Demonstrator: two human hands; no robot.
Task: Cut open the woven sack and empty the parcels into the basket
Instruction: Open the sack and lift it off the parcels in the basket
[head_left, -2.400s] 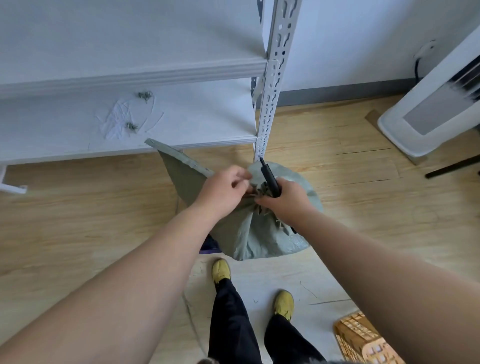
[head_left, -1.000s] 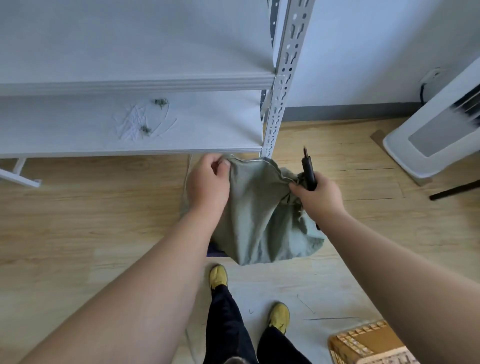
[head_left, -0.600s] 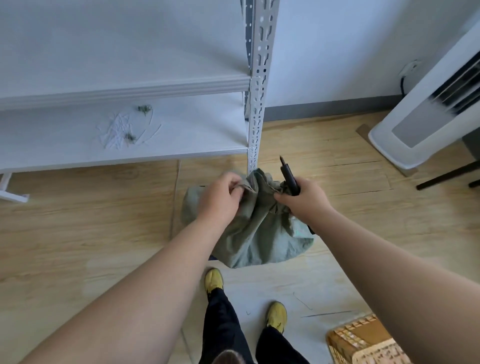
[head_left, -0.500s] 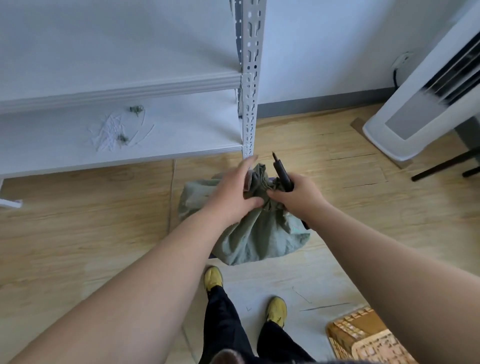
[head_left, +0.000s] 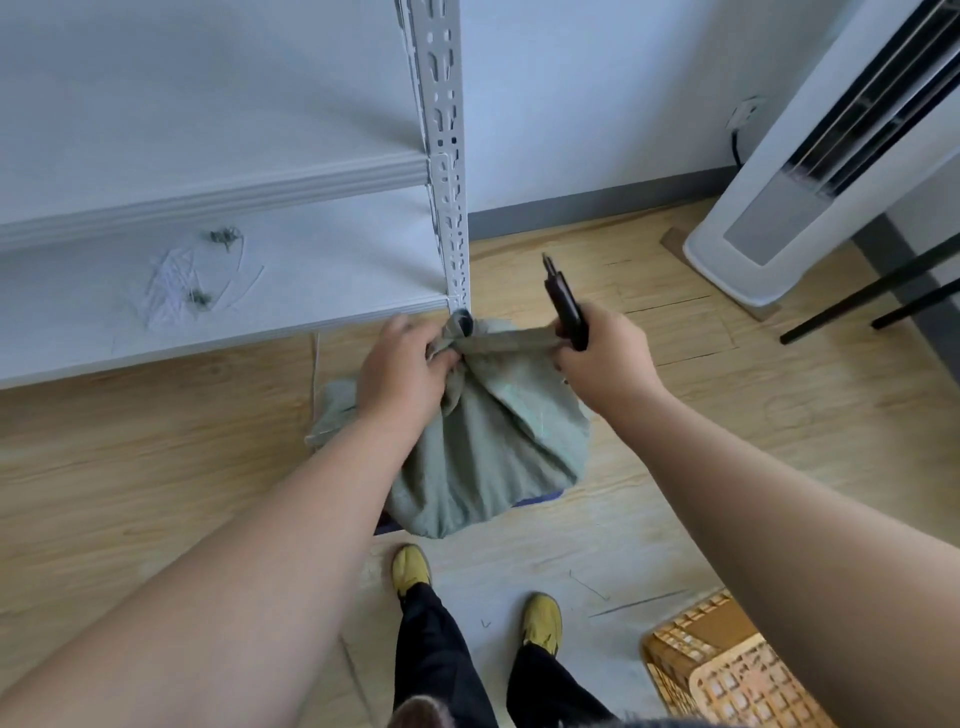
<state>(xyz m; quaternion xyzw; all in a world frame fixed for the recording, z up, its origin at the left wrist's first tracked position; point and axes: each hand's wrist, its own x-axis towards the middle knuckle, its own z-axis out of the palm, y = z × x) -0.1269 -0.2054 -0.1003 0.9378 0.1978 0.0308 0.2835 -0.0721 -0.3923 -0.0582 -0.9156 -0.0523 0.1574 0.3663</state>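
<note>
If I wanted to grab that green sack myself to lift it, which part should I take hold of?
Probably the gathered neck at the top of the sack, coming down from above. The fabric bunches narrow there, where the left hand already grips it, while the body below is wide and slack. The right hand pulls a strip of the mouth taut while holding the cutter.

Count, relative to the sack (head_left: 483, 441): 1 sack, 2 hands on its top (left hand (head_left: 402, 371), right hand (head_left: 605, 364)), 1 black cutter (head_left: 566, 306) in the right one, 2 yellow shoes (head_left: 410, 569) just below, 1 wicker basket (head_left: 727, 670) lower right, 2 shelf boards (head_left: 311, 260) upper left.
</note>
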